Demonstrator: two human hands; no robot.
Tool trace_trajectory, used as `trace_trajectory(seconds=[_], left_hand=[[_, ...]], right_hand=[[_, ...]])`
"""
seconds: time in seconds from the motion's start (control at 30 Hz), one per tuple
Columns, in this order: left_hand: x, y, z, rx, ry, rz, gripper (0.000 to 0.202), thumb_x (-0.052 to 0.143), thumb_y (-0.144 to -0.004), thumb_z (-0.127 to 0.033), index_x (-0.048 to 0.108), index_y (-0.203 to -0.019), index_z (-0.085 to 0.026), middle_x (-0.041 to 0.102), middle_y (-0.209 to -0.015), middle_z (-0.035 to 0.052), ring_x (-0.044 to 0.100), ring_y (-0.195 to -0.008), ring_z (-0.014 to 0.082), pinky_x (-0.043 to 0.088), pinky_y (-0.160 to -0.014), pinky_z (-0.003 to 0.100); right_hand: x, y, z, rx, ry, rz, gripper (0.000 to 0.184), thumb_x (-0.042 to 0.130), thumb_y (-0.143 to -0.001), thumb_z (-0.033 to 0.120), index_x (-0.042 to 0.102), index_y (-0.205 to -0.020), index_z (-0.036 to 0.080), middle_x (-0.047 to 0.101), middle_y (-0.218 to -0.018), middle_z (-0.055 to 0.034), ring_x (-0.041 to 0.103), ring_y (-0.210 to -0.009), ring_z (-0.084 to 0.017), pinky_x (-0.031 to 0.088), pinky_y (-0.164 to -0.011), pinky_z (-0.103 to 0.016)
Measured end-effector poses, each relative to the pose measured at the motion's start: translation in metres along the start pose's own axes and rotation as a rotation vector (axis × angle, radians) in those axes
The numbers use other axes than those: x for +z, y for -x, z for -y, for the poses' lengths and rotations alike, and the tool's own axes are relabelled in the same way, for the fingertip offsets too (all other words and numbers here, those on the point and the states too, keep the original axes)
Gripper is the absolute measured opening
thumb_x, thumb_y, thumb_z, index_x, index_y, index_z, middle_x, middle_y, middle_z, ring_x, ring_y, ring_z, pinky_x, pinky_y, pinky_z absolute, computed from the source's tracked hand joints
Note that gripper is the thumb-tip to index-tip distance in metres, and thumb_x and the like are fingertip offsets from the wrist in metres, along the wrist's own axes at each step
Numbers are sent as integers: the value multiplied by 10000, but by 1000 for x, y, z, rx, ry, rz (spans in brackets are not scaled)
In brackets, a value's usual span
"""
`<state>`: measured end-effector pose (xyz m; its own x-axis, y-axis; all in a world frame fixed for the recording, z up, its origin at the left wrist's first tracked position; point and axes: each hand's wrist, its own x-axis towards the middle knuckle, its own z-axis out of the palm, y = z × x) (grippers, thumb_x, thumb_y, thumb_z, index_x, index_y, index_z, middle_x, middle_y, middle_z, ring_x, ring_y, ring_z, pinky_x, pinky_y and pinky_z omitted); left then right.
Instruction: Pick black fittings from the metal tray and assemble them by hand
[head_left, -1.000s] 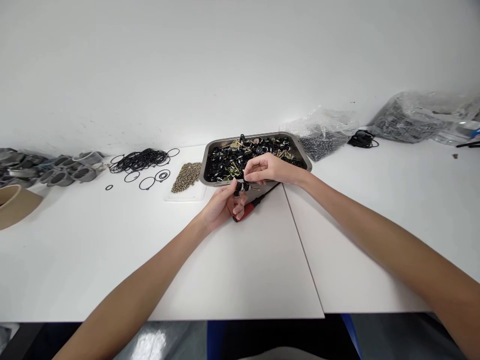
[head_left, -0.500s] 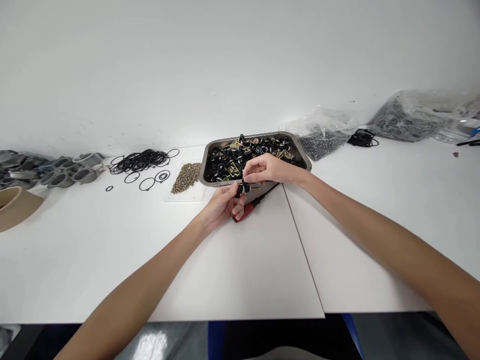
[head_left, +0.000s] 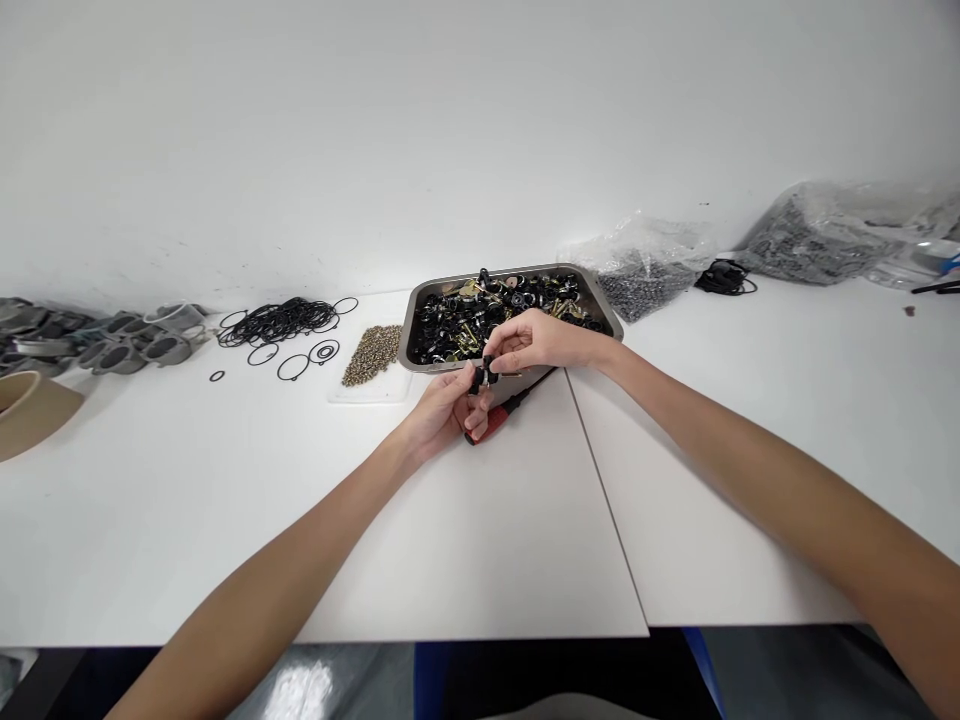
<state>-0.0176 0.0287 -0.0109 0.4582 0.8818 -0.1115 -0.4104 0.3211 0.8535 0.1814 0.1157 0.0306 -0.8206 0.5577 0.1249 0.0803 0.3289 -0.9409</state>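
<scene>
My left hand (head_left: 442,405) is closed on a small black fitting (head_left: 477,380), gripped between thumb and fingers in front of the tray. A thin brass-coloured pin sticks out of the fitting to the right. My right hand (head_left: 529,342) reaches over from the right, its thumb and forefinger pinched on a small black piece (head_left: 488,362) at the top of the fitting. Just under the left fingertips is a screwdriver (head_left: 495,420) with a red and black handle, its dark shaft pointing up and right. Behind both hands stands a metal tray (head_left: 407,345) heaped with black and brass parts.
Left of the tray, small brass pieces (head_left: 373,355) lie on a white tray (head_left: 360,396). Further left are black rubber rings (head_left: 281,325), grey fittings (head_left: 120,355) and a tape roll (head_left: 37,412). Plastic bags (head_left: 645,285) of small dark parts and a black bundle (head_left: 725,277) sit to the right.
My right fingertips have come slightly lower, bringing the small black piece against the top of the fitting. My left hand stays almost where it was.
</scene>
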Motion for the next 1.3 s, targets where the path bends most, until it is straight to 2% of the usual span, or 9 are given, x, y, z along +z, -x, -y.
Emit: trace_trajectory(seconds=[0.13,0.33,0.53,0.63,0.8,1.0,1.17,1.3], left_hand=[[0,1,0,3,4,8,402,766,-860,-464,555,-905,-125,484,-707,24,389,-449,104,445,-406,221],[2,1,-2,26,7,14,320,755,-878,-376,576,-948,-120,477,-701,23,380,-456,98,433,-421,207],[5,3,-4,39,3,15,290,770,-849,-323,580,-897,-109,494,-757,43,401,-481,99,438,-446,219],[3,2,-2,56,-32,28,301,753,-863,-353,581,-855,-107,520,-773,62,414,-480,108,452,-456,237],[-1,1,0,65,-132,84,363,661,-931,-452,613,-872,-97,440,-548,38,433,-456,143,453,-489,232],[2,1,-2,75,-147,75,376,664,-930,-458,618,-866,-91,454,-535,50,449,-454,151,448,-487,228],[5,2,-2,86,-123,51,371,703,-907,-440,621,-864,-81,480,-586,56,437,-452,141,453,-468,237],[6,2,0,123,-67,33,307,703,-910,-378,598,-838,-99,512,-724,57,419,-466,115,449,-442,236]], right_hand=[[1,0,1,-9,26,-4,334,786,-739,379,705,-938,123,648,-760,-9,560,-679,-113,415,-600,-225],[1,0,0,0,58,-56,314,775,-748,381,702,-889,110,604,-674,13,459,-557,-75,330,-503,-210],[0,0,1,15,26,-57,290,760,-750,351,701,-898,109,615,-658,10,478,-531,-78,363,-494,-211],[0,1,3,13,1,-63,259,755,-748,331,711,-878,112,612,-649,10,516,-556,-90,395,-503,-210],[-1,2,3,16,-34,-63,236,760,-742,312,721,-860,111,651,-700,-13,567,-591,-109,437,-518,-221],[-2,2,2,13,-50,-59,225,775,-738,295,728,-848,105,665,-680,-17,583,-571,-111,452,-537,-226],[-2,1,1,11,-45,-59,235,781,-744,304,729,-854,103,665,-659,-17,593,-571,-113,456,-535,-222],[-1,1,-1,2,-40,-59,243,790,-739,309,728,-851,103,671,-662,-18,598,-563,-110,461,-531,-218]])
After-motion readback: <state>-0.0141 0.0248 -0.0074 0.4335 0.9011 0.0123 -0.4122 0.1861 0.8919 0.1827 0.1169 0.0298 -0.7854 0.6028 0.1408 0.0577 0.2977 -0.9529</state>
